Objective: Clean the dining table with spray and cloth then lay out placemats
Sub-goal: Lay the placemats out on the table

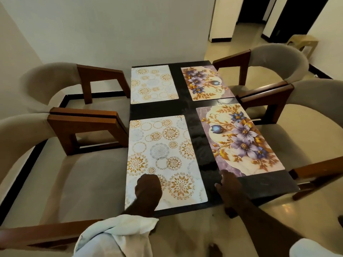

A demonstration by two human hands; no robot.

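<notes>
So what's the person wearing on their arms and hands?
Nothing on the left hand or right hand: no gloves, rings or watch show. The forearms are bare too. Near the left elbow sits white fabric, sleeve or cloth, I can't tell.

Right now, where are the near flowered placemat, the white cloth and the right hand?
near flowered placemat [243, 135]: head view, purple blossoms.
white cloth [132, 222]: head view, folded middle.
right hand [228, 184]: head view, its back.
</notes>
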